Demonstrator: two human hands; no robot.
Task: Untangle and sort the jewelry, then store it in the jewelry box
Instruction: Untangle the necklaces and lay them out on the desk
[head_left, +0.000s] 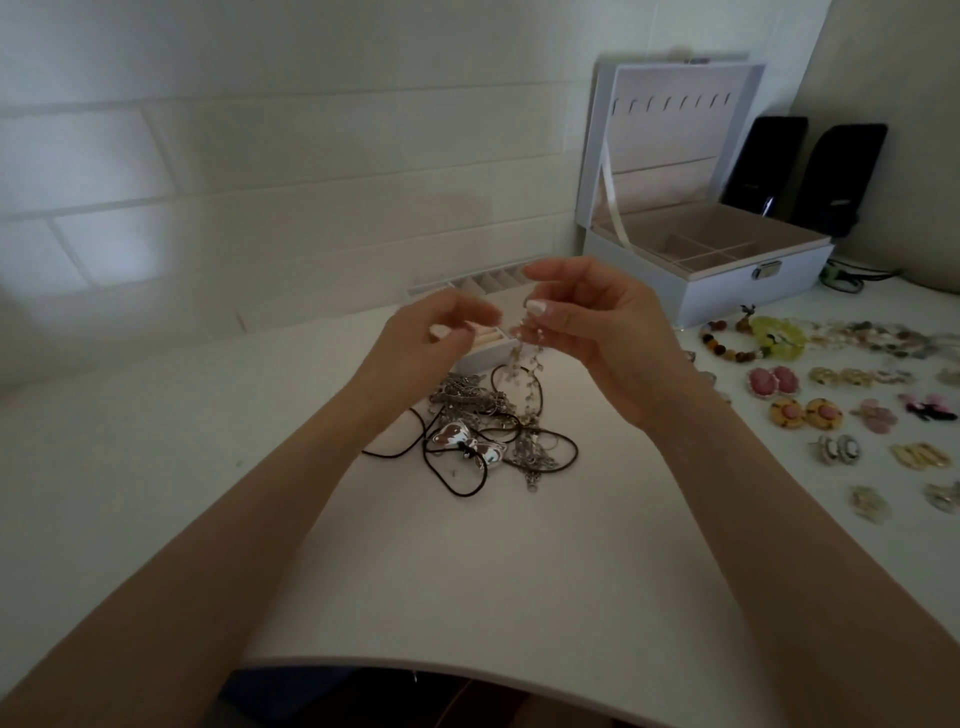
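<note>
Both hands are raised over the white table (467, 571). The right hand (597, 332) has a narrow grip, thumb and fingertip pinching a pale beaded chain (525, 349) that hangs down into the tangle of necklaces (483, 415) below. In the tangle lie black cords and a brown-and-white butterfly pendant (465, 442). The left hand (431, 338) is blurred, its fingers curled just beside the chain; I cannot tell whether its grip holds anything. The white jewelry box (727, 280) stands open at the back right, its divided tray (485, 288) behind the hands. Sorted earrings (805, 413) and a beaded bracelet (727, 345) lie to the right.
</note>
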